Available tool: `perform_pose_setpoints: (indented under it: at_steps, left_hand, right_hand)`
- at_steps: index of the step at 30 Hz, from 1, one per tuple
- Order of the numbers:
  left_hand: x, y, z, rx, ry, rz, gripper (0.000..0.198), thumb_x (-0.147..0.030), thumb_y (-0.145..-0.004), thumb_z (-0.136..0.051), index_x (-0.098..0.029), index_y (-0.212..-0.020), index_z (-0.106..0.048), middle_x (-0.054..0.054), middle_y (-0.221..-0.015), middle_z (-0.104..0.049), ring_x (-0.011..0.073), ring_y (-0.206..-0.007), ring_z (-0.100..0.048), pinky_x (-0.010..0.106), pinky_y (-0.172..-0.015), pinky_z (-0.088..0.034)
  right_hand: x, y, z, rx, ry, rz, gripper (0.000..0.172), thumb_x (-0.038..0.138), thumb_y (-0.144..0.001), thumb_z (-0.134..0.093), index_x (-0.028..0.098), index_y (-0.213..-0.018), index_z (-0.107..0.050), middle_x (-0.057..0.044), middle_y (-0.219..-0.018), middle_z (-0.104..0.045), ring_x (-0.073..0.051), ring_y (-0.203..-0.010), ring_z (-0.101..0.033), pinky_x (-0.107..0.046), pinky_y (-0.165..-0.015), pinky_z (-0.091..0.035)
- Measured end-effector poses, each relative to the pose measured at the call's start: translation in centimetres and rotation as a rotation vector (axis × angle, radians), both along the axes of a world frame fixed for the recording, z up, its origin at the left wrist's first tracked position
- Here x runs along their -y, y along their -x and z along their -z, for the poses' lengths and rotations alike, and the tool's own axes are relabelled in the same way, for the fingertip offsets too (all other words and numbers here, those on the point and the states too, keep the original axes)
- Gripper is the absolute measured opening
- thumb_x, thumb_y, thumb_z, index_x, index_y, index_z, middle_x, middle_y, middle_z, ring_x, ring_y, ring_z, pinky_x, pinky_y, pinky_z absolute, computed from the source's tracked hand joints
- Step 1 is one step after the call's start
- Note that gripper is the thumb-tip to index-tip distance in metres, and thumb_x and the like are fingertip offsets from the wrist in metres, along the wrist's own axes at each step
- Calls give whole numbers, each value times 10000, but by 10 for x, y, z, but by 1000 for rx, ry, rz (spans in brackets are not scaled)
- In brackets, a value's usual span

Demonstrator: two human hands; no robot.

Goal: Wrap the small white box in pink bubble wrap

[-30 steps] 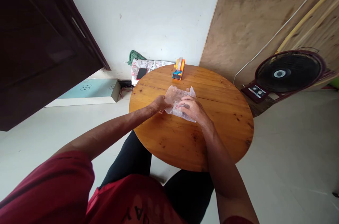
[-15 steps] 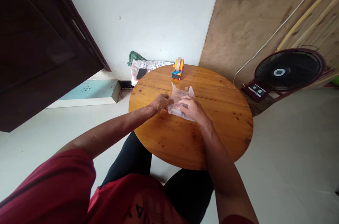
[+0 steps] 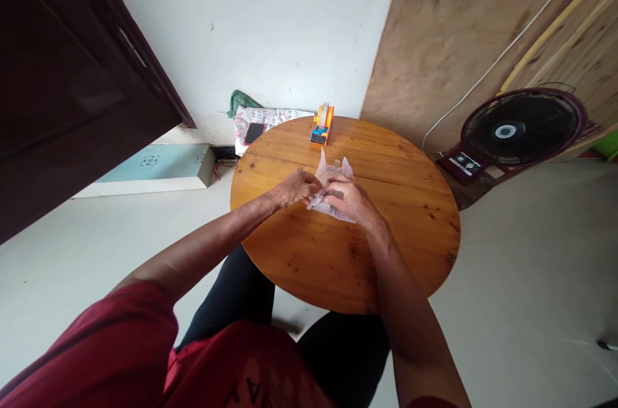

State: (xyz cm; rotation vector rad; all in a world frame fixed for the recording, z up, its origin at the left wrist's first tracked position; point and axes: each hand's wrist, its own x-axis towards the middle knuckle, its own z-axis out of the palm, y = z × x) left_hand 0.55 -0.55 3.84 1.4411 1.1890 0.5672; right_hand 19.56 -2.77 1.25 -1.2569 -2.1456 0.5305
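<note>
A crumpled sheet of clear bubble wrap point(image 3: 333, 171) lies near the middle of a round wooden table point(image 3: 410, 215). My left hand point(image 3: 297, 186) pinches the sheet's left edge and lifts it up and over. My right hand point(image 3: 350, 199) presses down on the wrap, fingers curled over something inside it that I cannot make out. An orange and blue tape dispenser point(image 3: 322, 126) stands at the table's far edge, beyond both hands.
A floor fan point(image 3: 519, 131) sits on the floor at the right against a plywood board. A pale flat box point(image 3: 159, 166), a printed sack with a phone on it point(image 3: 255, 125) and a dark wooden door point(image 3: 72, 86) are at the left.
My left hand has moved right, folding the wrap's left side up and inward, so the sheet looks narrower. My right hand has stayed on the wrap.
</note>
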Motion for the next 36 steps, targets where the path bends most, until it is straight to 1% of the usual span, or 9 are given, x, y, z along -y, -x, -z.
perform_pose_setpoints:
  at_steps: [3, 5, 8, 12, 18, 26, 31, 33, 36]
  left_hand:
    - [-2, 5, -4, -13, -10, 96, 201, -96, -721, -543, -109, -808, -724, 6, -639, -644, 100, -572, -582, 221, -589, -493]
    - [-2, 6, -1, -62, -109, 164, 221, -113, -737, -542, -109, -833, -741, 6, -647, -643, 96, -569, -558, 207, -566, -450]
    - [0, 5, 10, -164, -354, 226, 183, -167, -774, -576, -124, -823, -747, -4, -642, -613, 86, -565, -504, 202, -543, -377]
    - [6, 4, 28, -269, -723, 256, 154, -176, -810, -581, -144, -795, -730, 28, -745, -638, 108, -647, -542, 228, -603, -384]
    - [11, 2, 54, -328, -1114, 185, 238, -245, -925, -499, -164, -890, -720, 67, -815, -657, 167, -768, -596, 299, -733, -434]
    - [10, 2, 62, -334, -1245, 129, 283, -301, -954, -480, -181, -843, -711, 68, -875, -641, 176, -824, -558, 315, -751, -409]
    - [9, 0, 67, -320, -1277, 86, 274, -290, -952, -488, -182, -844, -716, 73, -878, -636, 181, -806, -530, 326, -732, -384]
    - [8, 0, 68, -310, -1281, 92, 273, -285, -950, -490, -182, -847, -720, 82, -907, -641, 187, -824, -527, 332, -738, -380]
    - [7, 0, 68, -302, -1274, 119, 274, -279, -952, -485, -182, -866, -727, 92, -948, -647, 194, -864, -531, 338, -765, -387]
  right_hand:
    - [3, 0, -4, 27, -10, -10, 113, 279, -855, -653, 224, -893, -743, -72, -1111, -690, -233, -1079, -630, -352, -942, -476]
    - [4, 1, -8, 72, 1, 15, 112, 261, -841, -661, 216, -918, -730, -86, -1167, -679, -249, -1110, -620, -370, -959, -469]
    - [5, -2, -13, 127, 47, 63, 208, 260, -804, -702, 206, -1005, -707, -105, -1195, -677, -271, -1123, -616, -392, -965, -466]
    - [7, -15, -19, 169, 131, 120, 342, 272, -801, -695, 205, -1135, -665, -103, -1184, -698, -274, -1063, -645, -386, -911, -480]
    - [13, -37, -25, 218, 180, 190, 257, 360, -798, -688, 234, -1020, -660, -59, -1050, -692, -246, -952, -640, -354, -819, -474]
    - [12, -36, -21, 94, 176, 309, 205, 427, -792, -673, 225, -806, -641, -51, -1014, -609, -200, -879, -600, -331, -780, -486]
    - [19, -34, -16, -2, 297, 428, 282, 487, -776, -671, 219, -859, -638, -43, -1028, -604, -163, -765, -603, -296, -656, -504]
    - [27, -31, -16, -22, 367, 459, 300, 496, -776, -663, 221, -894, -636, -35, -966, -632, -155, -694, -594, -267, -561, -474]
    - [37, -23, -9, -55, 427, 444, 285, 474, -766, -661, 216, -886, -650, -2, -781, -654, -155, -638, -577, -253, -533, -455]
